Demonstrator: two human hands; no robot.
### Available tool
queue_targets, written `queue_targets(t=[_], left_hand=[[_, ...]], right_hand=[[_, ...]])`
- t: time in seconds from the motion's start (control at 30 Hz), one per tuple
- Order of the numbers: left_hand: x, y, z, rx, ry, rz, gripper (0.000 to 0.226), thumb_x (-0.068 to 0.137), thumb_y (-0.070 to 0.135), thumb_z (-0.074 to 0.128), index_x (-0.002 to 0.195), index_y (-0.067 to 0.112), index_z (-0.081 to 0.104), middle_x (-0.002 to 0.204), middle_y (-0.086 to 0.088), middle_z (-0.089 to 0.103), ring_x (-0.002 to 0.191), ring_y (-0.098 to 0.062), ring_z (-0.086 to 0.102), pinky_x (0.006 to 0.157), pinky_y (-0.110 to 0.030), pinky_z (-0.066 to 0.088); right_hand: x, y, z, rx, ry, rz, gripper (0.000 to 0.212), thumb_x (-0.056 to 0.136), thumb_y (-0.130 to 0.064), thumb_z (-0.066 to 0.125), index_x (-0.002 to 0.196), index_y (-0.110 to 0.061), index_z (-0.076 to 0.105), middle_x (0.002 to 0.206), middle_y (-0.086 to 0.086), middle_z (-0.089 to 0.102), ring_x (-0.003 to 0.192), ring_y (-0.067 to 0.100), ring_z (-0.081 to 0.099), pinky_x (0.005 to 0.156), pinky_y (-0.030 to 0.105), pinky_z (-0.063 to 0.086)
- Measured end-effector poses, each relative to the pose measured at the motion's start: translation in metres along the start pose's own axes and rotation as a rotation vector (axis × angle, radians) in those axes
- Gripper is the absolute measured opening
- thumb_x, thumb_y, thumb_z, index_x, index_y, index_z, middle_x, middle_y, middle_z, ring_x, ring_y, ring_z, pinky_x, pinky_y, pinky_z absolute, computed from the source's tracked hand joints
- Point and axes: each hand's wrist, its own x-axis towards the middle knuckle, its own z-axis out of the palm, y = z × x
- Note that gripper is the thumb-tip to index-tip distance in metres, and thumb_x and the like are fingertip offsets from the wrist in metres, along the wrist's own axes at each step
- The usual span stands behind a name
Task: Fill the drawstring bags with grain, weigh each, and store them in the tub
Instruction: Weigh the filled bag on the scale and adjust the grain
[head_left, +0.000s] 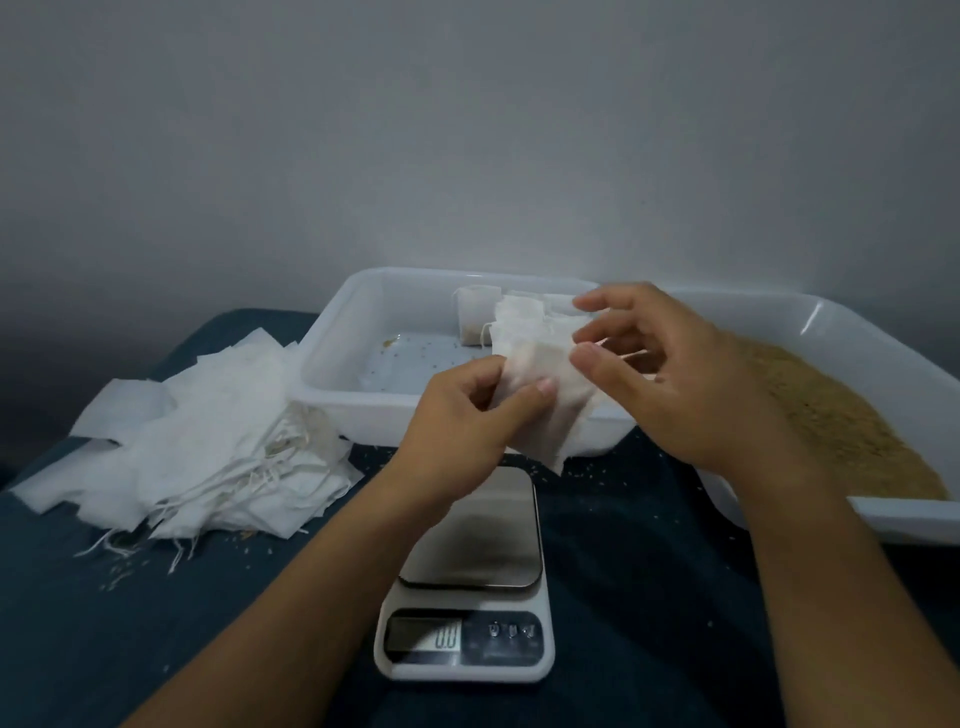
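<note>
Drawstring bag (540, 384) hangs above the scale (470, 561), pinched in your left hand (462, 415); your right hand (670, 364) pinches its string. You seem to be cinching it; next, weigh it.

Only readable text: digits on the display (423, 635) of the kitchen scale (464, 644), near centre on the dark cloth. Display sits on the left part of the scale's near panel; the lit digits look like "0.0" or "00", turned sideways in this view, decimal point too blurred to confirm. Three small buttons (511, 631) to the right of the display carry marks, too small and blurred to read. No brand name legible on the scale. No readable labels elsewhere in view.
</note>
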Motion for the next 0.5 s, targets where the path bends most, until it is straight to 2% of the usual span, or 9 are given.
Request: queue_targets(t=[0.03,0.1,0.2,0.27,0.4,0.5], left_hand=[[-0.005,-0.003,-0.005,-0.057,0.03,-0.028,0.02,0.092,0.037,0.075,0.105,0.023,0.081,0.099,-0.003,0.08,0.092,-0.019,0.076,0.082,-0.035,0.062],[-0.014,-0.009,-0.014,-0.145,0.079,-0.084,0.021,0.091,0.038,0.075,0.106,0.024,0.081,0.104,-0.004,0.08,0.097,-0.021,0.076,0.09,-0.04,0.062],[-0.023,-0.017,-0.022,-0.202,0.089,-0.122,0.02,0.094,0.033,0.075,0.109,0.021,0.08,0.107,-0.008,0.08,0.103,-0.027,0.076,0.095,-0.049,0.061],[-0.029,-0.021,-0.028,-0.19,0.072,-0.112,0.021,0.094,0.032,0.074,0.112,0.022,0.079,0.11,-0.006,0.08,0.105,-0.024,0.075,0.094,-0.045,0.061],[-0.042,-0.034,-0.044,-0.079,0.131,-0.049,0.015,0.096,0.025,0.074,0.107,0.017,0.081,0.104,-0.007,0.08,0.101,-0.023,0.076,0.088,-0.042,0.061],[-0.047,-0.045,-0.049,0.0,0.169,0.0,0.014,0.097,0.018,0.074,0.099,0.005,0.08,0.097,-0.016,0.079,0.094,-0.033,0.075,0.089,-0.049,0.058]], right_hand=[[-0.004,0.001,0.006,0.07,-0.016,0.083,0.036,0.092,-0.058,0.067,0.125,-0.046,0.062,0.111,-0.028,0.071,0.101,-0.005,0.069,0.079,0.007,0.052],[-0.013,0.005,0.024,0.096,-0.064,0.166,0.039,0.088,-0.062,0.066,0.122,-0.043,0.066,0.106,-0.028,0.072,0.097,-0.006,0.07,0.077,0.007,0.052],[-0.025,0.003,0.057,0.042,-0.018,0.119,0.008,0.095,-0.041,0.072,0.089,-0.035,0.071,0.081,-0.024,0.07,0.076,-0.004,0.065,0.066,0.007,0.046],[-0.031,0.001,0.073,0.03,0.06,0.057,0.019,0.097,-0.027,0.074,0.079,-0.032,0.068,0.071,-0.022,0.066,0.069,0.0,0.062,0.063,0.007,0.042],[-0.04,0.001,0.087,-0.062,0.089,-0.098,0.011,0.098,-0.016,0.074,0.088,-0.02,0.078,0.078,-0.024,0.065,0.073,0.0,0.062,0.07,0.009,0.042],[-0.047,0.004,0.095,-0.077,0.12,-0.112,0.009,0.098,-0.013,0.074,0.09,-0.013,0.08,0.079,-0.015,0.069,0.073,-0.002,0.061,0.071,0.01,0.043]])
